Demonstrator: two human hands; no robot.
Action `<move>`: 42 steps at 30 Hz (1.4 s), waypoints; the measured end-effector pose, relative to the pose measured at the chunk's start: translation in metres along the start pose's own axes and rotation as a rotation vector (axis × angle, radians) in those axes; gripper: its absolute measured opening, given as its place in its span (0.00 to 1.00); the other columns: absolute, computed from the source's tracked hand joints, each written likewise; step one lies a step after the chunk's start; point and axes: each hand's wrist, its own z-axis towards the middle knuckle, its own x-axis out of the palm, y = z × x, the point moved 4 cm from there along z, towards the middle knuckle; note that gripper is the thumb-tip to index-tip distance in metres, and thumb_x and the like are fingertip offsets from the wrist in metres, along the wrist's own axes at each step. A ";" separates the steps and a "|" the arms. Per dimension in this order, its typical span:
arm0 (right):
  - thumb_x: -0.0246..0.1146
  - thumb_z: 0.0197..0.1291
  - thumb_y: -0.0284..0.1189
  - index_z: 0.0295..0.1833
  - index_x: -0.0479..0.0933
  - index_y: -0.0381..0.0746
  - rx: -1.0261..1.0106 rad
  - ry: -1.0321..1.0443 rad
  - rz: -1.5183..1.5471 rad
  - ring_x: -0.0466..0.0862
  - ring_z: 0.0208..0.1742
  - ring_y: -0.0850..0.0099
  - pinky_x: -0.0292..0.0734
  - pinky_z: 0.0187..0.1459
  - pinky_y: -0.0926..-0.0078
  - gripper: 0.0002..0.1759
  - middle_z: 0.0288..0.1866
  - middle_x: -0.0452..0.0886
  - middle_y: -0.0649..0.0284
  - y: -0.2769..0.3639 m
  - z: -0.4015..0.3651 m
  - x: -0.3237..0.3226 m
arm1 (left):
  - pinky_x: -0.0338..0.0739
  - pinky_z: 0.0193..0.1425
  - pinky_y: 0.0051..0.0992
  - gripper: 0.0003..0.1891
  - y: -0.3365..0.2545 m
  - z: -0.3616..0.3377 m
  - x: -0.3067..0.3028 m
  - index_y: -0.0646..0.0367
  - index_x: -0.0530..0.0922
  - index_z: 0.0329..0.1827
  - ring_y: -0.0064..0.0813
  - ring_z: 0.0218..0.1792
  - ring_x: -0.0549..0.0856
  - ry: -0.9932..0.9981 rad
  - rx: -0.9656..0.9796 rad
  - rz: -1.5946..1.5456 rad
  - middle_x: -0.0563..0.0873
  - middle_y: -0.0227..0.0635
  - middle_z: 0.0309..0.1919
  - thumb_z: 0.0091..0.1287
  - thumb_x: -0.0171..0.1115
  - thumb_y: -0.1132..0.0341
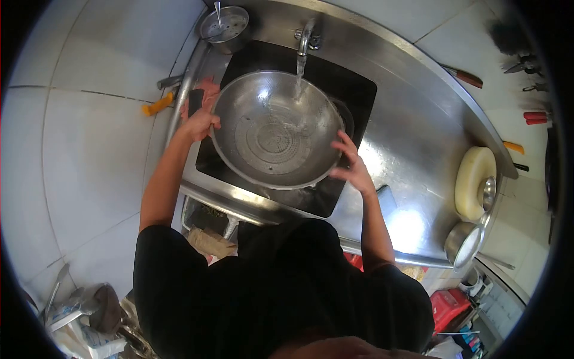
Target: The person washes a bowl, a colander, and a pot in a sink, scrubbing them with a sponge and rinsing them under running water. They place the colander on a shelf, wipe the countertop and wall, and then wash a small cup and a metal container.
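Bowl: metal, wide, round; at the sink, under the tap; whether the sink bears any of its weight cannot be told. Water runs from the tap into the bowl, near the far side; a shallow pool lies at the bottom.

Left hand: closed on the bowl's left rim.

Right hand: fingers spread at the bowl's right rim; blurred, so contact cannot be told.

Pot: metal, at the sink's far left corner, a spoon standing in it. Cloth: pinkish, just beside the bowl, past the left hand.

Counter: metal, right of the sink. Near its right end: a thick pale-yellow block, a small dish touching it, and a pan.
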 end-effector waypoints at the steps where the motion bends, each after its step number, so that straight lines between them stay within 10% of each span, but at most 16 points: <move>1: 0.75 0.47 0.34 0.64 0.74 0.38 0.110 -0.082 0.393 0.68 0.73 0.60 0.60 0.73 0.61 0.36 0.73 0.68 0.59 -0.005 0.005 -0.004 | 0.77 0.44 0.23 0.44 0.010 -0.001 -0.004 0.54 0.65 0.75 0.25 0.41 0.79 0.002 0.036 -0.042 0.79 0.30 0.47 0.47 0.55 0.82; 2: 0.73 0.50 0.31 0.70 0.71 0.38 0.228 -0.164 0.784 0.64 0.76 0.60 0.59 0.73 0.60 0.38 0.77 0.64 0.59 -0.012 0.008 -0.007 | 0.77 0.43 0.23 0.44 0.023 -0.001 -0.007 0.53 0.64 0.76 0.25 0.40 0.80 0.004 0.067 -0.087 0.79 0.29 0.47 0.47 0.55 0.82; 6: 0.69 0.54 0.29 0.73 0.64 0.33 0.238 -0.400 0.207 0.69 0.71 0.61 0.62 0.71 0.66 0.40 0.71 0.69 0.53 -0.001 0.039 -0.045 | 0.79 0.46 0.26 0.42 0.065 0.043 0.025 0.55 0.70 0.73 0.26 0.43 0.83 0.051 0.168 -0.209 0.82 0.33 0.51 0.47 0.59 0.82; 14: 0.69 0.56 0.31 0.65 0.73 0.31 0.391 -0.431 -0.326 0.83 0.52 0.64 0.74 0.56 0.70 0.31 0.52 0.84 0.52 0.080 0.031 -0.135 | 0.80 0.47 0.28 0.19 -0.031 0.167 0.141 0.59 0.82 0.54 0.24 0.37 0.85 0.225 0.296 -0.272 0.88 0.32 0.38 0.58 0.69 0.77; 18: 0.67 0.59 0.29 0.50 0.81 0.30 0.414 -0.706 -0.628 0.84 0.39 0.69 0.77 0.46 0.70 0.17 0.38 0.87 0.57 0.059 0.016 -0.148 | 0.81 0.51 0.28 0.22 -0.106 0.147 0.165 0.61 0.80 0.59 0.28 0.45 0.85 0.063 0.828 0.559 0.86 0.36 0.43 0.61 0.71 0.69; 23: 0.61 0.63 0.18 0.57 0.82 0.32 -0.141 -1.078 -0.535 0.84 0.40 0.71 0.78 0.46 0.73 0.17 0.43 0.88 0.55 0.034 -0.016 -0.131 | 0.76 0.61 0.30 0.25 -0.126 0.095 0.193 0.64 0.79 0.61 0.30 0.54 0.84 -0.077 0.611 0.049 0.85 0.36 0.52 0.63 0.73 0.62; 26: 0.58 0.65 0.15 0.61 0.79 0.30 -0.254 -1.106 -0.526 0.84 0.55 0.69 0.77 0.60 0.71 0.19 0.57 0.84 0.52 0.041 -0.037 -0.152 | 0.77 0.56 0.27 0.27 -0.039 0.130 0.178 0.63 0.80 0.61 0.24 0.50 0.83 -0.004 0.455 -0.205 0.86 0.33 0.52 0.61 0.74 0.60; 29: 0.59 0.65 0.15 0.61 0.78 0.29 -0.538 -1.161 -0.492 0.83 0.55 0.68 0.75 0.62 0.70 0.19 0.59 0.83 0.52 0.059 -0.064 -0.185 | 0.73 0.63 0.31 0.30 0.101 0.145 0.145 0.58 0.77 0.66 0.33 0.57 0.82 0.039 0.127 0.312 0.84 0.39 0.59 0.66 0.67 0.49; 31: 0.60 0.65 0.18 0.59 0.81 0.32 -0.415 -1.266 -0.587 0.83 0.50 0.72 0.76 0.56 0.70 0.17 0.56 0.85 0.55 0.061 -0.090 -0.213 | 0.72 0.67 0.33 0.30 0.250 0.174 0.112 0.56 0.77 0.67 0.37 0.64 0.79 0.091 -0.226 0.855 0.81 0.49 0.61 0.65 0.67 0.50; 35: 0.64 0.63 0.23 0.56 0.81 0.29 -0.027 -1.484 -0.574 0.83 0.47 0.68 0.78 0.51 0.67 0.16 0.53 0.86 0.54 0.045 -0.137 -0.242 | 0.77 0.60 0.37 0.30 0.358 0.148 0.088 0.61 0.81 0.59 0.39 0.57 0.83 -0.283 -0.349 0.254 0.84 0.47 0.58 0.66 0.61 0.43; 42: 0.62 0.66 0.24 0.59 0.73 0.23 0.459 -1.650 0.069 0.83 0.51 0.54 0.83 0.51 0.50 0.20 0.55 0.80 0.43 -0.070 -0.252 -0.297 | 0.79 0.59 0.41 0.17 0.312 0.118 0.031 0.55 0.85 0.52 0.40 0.56 0.85 -0.611 -0.527 1.132 0.86 0.46 0.53 0.66 0.55 0.61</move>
